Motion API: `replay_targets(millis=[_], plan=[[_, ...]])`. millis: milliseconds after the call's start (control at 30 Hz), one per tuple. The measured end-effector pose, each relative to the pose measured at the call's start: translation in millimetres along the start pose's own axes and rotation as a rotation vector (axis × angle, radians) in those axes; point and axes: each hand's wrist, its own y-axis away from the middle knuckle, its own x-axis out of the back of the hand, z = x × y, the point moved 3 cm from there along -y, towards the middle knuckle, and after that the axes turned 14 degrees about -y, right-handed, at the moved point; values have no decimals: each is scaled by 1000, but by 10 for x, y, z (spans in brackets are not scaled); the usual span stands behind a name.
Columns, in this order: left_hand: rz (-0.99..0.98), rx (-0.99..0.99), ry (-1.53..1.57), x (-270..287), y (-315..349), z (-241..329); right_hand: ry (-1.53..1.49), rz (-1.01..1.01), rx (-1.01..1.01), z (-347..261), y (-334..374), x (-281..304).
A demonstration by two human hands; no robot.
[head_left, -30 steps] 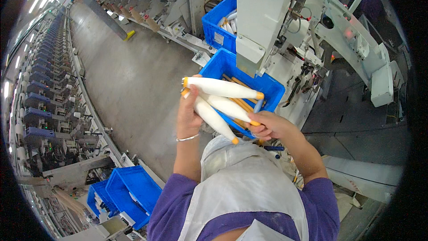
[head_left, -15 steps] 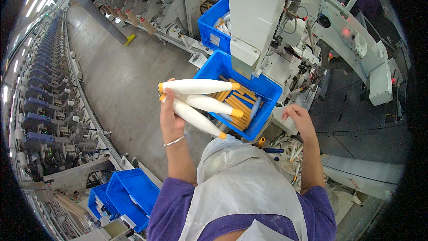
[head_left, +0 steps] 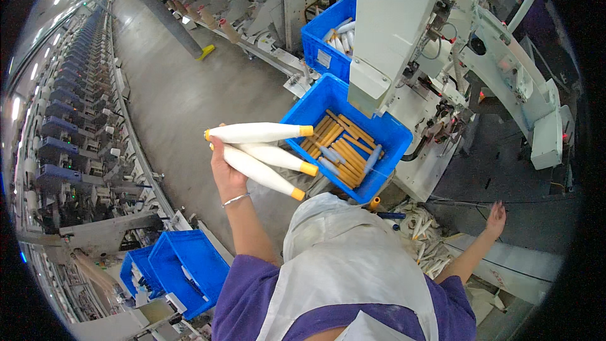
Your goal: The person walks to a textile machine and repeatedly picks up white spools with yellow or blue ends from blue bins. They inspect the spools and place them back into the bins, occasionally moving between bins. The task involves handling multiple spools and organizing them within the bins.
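Observation:
My left hand (head_left: 228, 173) grips three spindle-shaped bobbins at one end. A top bobbin (head_left: 260, 132), a middle bobbin (head_left: 268, 156) and a lower bobbin (head_left: 260, 172) fan out to the right, all wound with white yarn on yellow-orange tubes. They are held up left of a blue crate (head_left: 396, 131). In that crate lie several bare orange tubes (head_left: 350, 158) and a few tubes with pale bluish yarn (head_left: 374, 159). Far out to the right is my right hand (head_left: 497, 218), its fingers mostly closed. A faint yarn strand crosses the crate toward it; its end is too thin to make out.
Behind stands another blue crate (head_left: 323, 43) holding white bobbins, beside a pale machine column (head_left: 394, 19). Stacked blue crates (head_left: 199, 265) sit at lower left. Waste yarn and bobbins (head_left: 420, 230) lie in a heap right of my apron. Spinning frames (head_left: 60, 145) line the left.
My right hand has swung far right and down, away from the crate. My left hand has shifted left and a little lower with the three bobbins. The whole view has turned slightly.

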Motion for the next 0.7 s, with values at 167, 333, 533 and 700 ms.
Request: replay_targets(millis=[167, 333, 533, 700], plan=[[-56, 70, -3, -69, -137, -49, 819, -187, 526, 712, 877, -706], [-156, 181, -34, -529, -237, -335, 973, -1529, -371, 2842, 3469, -1873], [-96, 155, -36, -541, -334, -155, 733, -1304, -807, 2732, 3551, -1296], [27, 13, -126, -178, -381, 110, -71, -372, -224, 600, 613, -389]])
